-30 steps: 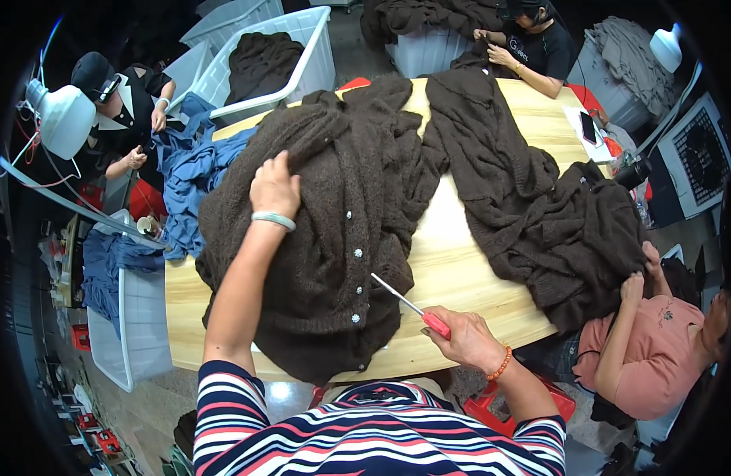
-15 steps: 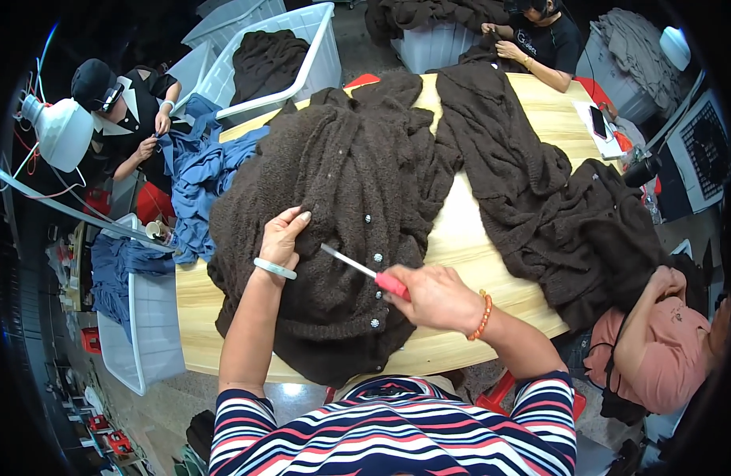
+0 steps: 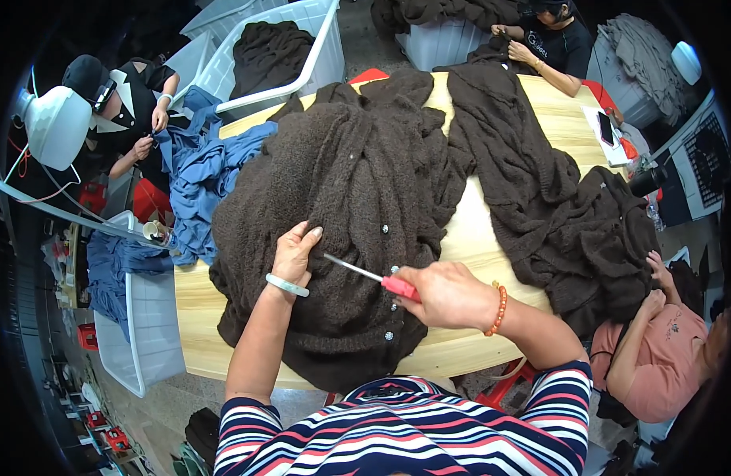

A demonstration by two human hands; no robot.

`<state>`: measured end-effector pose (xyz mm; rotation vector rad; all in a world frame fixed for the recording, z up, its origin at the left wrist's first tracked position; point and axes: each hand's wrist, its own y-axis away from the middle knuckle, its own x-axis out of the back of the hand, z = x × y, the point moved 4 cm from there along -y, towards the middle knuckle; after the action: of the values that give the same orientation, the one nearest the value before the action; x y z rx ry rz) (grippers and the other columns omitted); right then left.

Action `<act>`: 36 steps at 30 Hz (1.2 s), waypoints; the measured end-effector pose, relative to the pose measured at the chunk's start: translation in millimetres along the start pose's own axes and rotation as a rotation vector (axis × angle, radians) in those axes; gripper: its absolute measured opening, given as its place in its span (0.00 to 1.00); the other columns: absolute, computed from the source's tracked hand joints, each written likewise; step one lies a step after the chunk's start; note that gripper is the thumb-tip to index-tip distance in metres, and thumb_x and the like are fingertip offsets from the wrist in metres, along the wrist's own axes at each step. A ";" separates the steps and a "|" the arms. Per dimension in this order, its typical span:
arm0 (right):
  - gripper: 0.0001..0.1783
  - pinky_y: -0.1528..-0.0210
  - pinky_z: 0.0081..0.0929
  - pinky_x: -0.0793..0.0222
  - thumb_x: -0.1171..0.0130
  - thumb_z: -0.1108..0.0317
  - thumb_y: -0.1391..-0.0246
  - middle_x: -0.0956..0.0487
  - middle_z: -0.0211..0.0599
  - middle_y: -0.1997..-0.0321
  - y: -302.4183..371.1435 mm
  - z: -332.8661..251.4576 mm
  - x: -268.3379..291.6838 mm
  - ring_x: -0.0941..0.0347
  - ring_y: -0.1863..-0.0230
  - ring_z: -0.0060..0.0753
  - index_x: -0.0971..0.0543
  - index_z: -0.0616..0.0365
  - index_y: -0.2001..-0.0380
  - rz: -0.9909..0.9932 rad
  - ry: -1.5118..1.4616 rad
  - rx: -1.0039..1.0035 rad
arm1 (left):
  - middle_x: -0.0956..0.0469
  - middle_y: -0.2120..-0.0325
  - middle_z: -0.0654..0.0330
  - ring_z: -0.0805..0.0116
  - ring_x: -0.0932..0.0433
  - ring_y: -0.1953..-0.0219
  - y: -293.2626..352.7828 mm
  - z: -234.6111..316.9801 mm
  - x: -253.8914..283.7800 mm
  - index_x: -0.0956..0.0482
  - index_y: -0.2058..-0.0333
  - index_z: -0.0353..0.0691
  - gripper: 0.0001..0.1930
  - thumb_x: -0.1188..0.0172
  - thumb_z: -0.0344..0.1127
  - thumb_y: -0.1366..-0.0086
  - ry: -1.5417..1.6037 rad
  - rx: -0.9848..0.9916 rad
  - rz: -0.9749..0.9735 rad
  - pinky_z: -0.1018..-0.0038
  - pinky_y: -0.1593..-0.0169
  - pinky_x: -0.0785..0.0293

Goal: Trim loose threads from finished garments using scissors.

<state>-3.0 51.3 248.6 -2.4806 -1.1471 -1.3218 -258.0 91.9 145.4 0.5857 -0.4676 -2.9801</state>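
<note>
A dark brown knit cardigan (image 3: 302, 170) lies heaped on the table in front of me, with several shiny round buttons down its front. My left hand (image 3: 292, 258) pinches a bit of its knit between thumb and fingers. In a closed fist, my right hand (image 3: 453, 295) grips the red handle of a tool with a slim metal shaft (image 3: 356, 268). The shaft points left across the cardigan, its tip just right of my left fingertips. Whether the tip touches the knit I cannot tell, and its exact kind is unclear.
More brown knitwear (image 3: 532, 174) covers the table's (image 3: 477, 230) right side; blue garments (image 3: 195, 170) lie at the left. Co-workers sit left, far right and right. White bins (image 3: 318, 63) and a lamp (image 3: 57, 127) stand around. A phone (image 3: 605, 128) lies at the right edge.
The view has shifted slightly, and the cardigan and my left hand appear a little farther right and lower. Both hands keep their grips. The co-worker at right has raised a hand to the brown knitwear.
</note>
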 end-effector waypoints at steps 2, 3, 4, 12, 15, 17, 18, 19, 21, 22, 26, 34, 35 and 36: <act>0.13 0.61 0.50 0.27 0.43 0.60 0.43 0.20 0.52 0.75 -1.7 1.9 1.3 0.21 0.67 0.57 0.24 0.59 0.64 -0.005 0.004 -0.006 | 0.19 0.60 0.61 0.73 0.20 0.61 1.6 -0.2 2.8 0.23 0.55 0.34 0.09 0.43 0.26 0.33 -0.001 0.022 -0.034 0.76 0.54 0.23; 0.13 0.62 0.50 0.26 0.42 0.60 0.44 0.20 0.52 0.75 -7.0 7.3 7.9 0.21 0.67 0.57 0.24 0.59 0.64 0.054 0.012 -0.055 | 0.19 0.60 0.61 0.73 0.20 0.61 2.6 -0.2 1.8 0.23 0.55 0.34 0.09 0.43 0.26 0.33 -0.002 0.026 -0.034 0.76 0.54 0.23; 0.13 0.62 0.49 0.26 0.42 0.60 0.44 0.20 0.51 0.74 -11.8 12.4 13.4 0.21 0.66 0.56 0.24 0.59 0.64 0.115 0.022 -0.104 | 0.19 0.62 0.62 0.75 0.21 0.62 5.1 4.2 -3.9 0.23 0.56 0.34 0.08 0.43 0.26 0.33 -0.002 0.031 -0.031 0.78 0.55 0.24; 0.13 0.62 0.50 0.26 0.42 0.60 0.44 0.19 0.51 0.74 -5.5 4.9 -2.0 0.21 0.67 0.58 0.23 0.58 0.61 -0.059 -0.054 -0.021 | 0.19 0.61 0.61 0.75 0.21 0.59 2.2 4.5 3.2 0.23 0.56 0.33 0.08 0.43 0.26 0.33 0.019 0.020 -0.049 0.79 0.53 0.25; 0.14 0.57 0.50 0.27 0.44 0.59 0.41 0.19 0.52 0.71 -7.6 31.5 7.1 0.21 0.64 0.58 0.24 0.55 0.55 0.127 -0.079 -0.171 | 0.19 0.60 0.59 0.74 0.21 0.58 1.7 17.0 -12.2 0.25 0.53 0.31 0.11 0.43 0.26 0.33 0.018 0.077 -0.074 0.79 0.52 0.26; 0.15 0.56 0.50 0.28 0.44 0.59 0.41 0.19 0.52 0.70 -3.8 36.7 6.2 0.21 0.63 0.58 0.25 0.54 0.55 0.152 -0.134 -0.163 | 0.19 0.59 0.58 0.71 0.20 0.58 -3.2 34.3 -20.3 0.27 0.49 0.28 0.16 0.42 0.28 0.33 -0.353 -0.092 -0.052 0.78 0.52 0.26; 0.15 0.55 0.50 0.28 0.45 0.59 0.41 0.19 0.52 0.70 -2.6 38.6 6.2 0.21 0.63 0.58 0.25 0.54 0.54 0.169 -0.185 -0.154 | 0.19 0.58 0.53 0.67 0.20 0.59 -17.5 43.6 -15.7 0.30 0.45 0.28 0.23 0.38 0.33 0.36 -0.695 -0.292 -0.045 0.75 0.52 0.25; 0.15 0.55 0.50 0.28 0.45 0.59 0.41 0.19 0.52 0.70 -0.4 43.5 5.0 0.21 0.63 0.58 0.25 0.54 0.54 0.178 -0.186 -0.166 | 0.20 0.58 0.51 0.68 0.20 0.57 -23.4 60.8 -37.6 0.32 0.43 0.29 0.26 0.36 0.33 0.37 -0.904 -0.294 -0.010 0.75 0.51 0.25; 0.15 0.54 0.50 0.28 0.45 0.59 0.41 0.19 0.51 0.70 1.4 52.3 3.3 0.22 0.63 0.59 0.25 0.53 0.54 0.210 -0.142 -0.208 | 0.21 0.57 0.47 0.65 0.21 0.54 -43.6 82.1 -78.5 0.33 0.41 0.30 0.33 0.32 0.39 0.41 -1.225 -0.309 0.060 0.72 0.50 0.25; 0.15 0.54 0.50 0.28 0.45 0.59 0.41 0.19 0.51 0.70 2.5 55.7 3.9 0.22 0.63 0.59 0.25 0.53 0.54 0.220 -0.140 -0.213 | 0.21 0.57 0.43 0.61 0.20 0.54 -59.7 84.9 -95.0 0.33 0.41 0.31 0.36 0.29 0.44 0.44 -1.338 -0.322 0.086 0.69 0.49 0.25; 0.15 0.53 0.51 0.29 0.45 0.58 0.41 0.19 0.52 0.68 -1.5 61.2 8.3 0.22 0.62 0.60 0.26 0.52 0.54 0.239 -0.149 -0.250 | 0.24 0.50 0.42 0.47 0.23 0.49 -131.4 63.8 -110.0 0.31 0.43 0.33 0.44 0.27 0.55 0.53 -1.618 -0.256 0.109 0.63 0.44 0.28; 0.15 0.52 0.51 0.30 0.45 0.59 0.41 0.19 0.52 0.66 -7.0 92.4 24.6 0.23 0.59 0.60 0.25 0.53 0.54 0.291 -0.120 -0.347 | 0.16 0.65 0.47 0.57 0.16 0.61 -176.6 25.7 -68.7 0.17 0.62 0.29 0.19 0.29 0.37 0.50 -1.194 -0.309 -0.002 0.69 0.53 0.24; 0.14 0.52 0.51 0.29 0.45 0.59 0.41 0.19 0.52 0.65 -11.5 93.3 26.8 0.23 0.58 0.59 0.25 0.55 0.56 0.270 -0.124 -0.334 | 0.15 0.69 0.50 0.66 0.17 0.67 -174.0 22.3 -67.0 0.17 0.65 0.27 0.16 0.29 0.34 0.49 -1.054 -0.261 -0.070 0.72 0.59 0.25; 0.14 0.51 0.50 0.29 0.45 0.59 0.42 0.19 0.53 0.65 -16.1 93.1 28.5 0.23 0.57 0.59 0.24 0.56 0.58 0.249 -0.126 -0.321 | 0.15 0.69 0.50 0.66 0.17 0.67 -171.7 18.6 -67.1 0.17 0.65 0.27 0.16 0.29 0.34 0.49 -1.056 -0.257 -0.075 0.72 0.59 0.25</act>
<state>58.3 117.6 208.7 -2.8526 -0.6547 -1.3858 -204.5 268.8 132.9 -1.0523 -0.0724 -3.0826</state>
